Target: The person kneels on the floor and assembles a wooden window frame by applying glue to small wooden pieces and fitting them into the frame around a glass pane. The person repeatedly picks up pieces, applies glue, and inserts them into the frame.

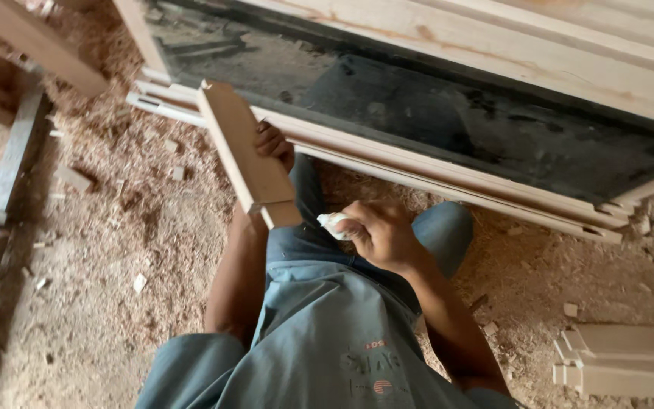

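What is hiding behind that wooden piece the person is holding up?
Behind the wooden piece are the left hand, whose fingertips peek past its edge, a blue-jeaned knee and the sawdust floor. The palm and the grip itself are covered by the wood.

Pale wood, blue cloth, tan sawdust

The plank (245, 151) is light tan with a faint grain; the rag (333, 224) is white. Shirt (327, 341) grey-blue with a small red and white print, jeans (440, 231) blue. Floor (107, 250) tan with sawdust; blocks (618, 360) at lower right cream.
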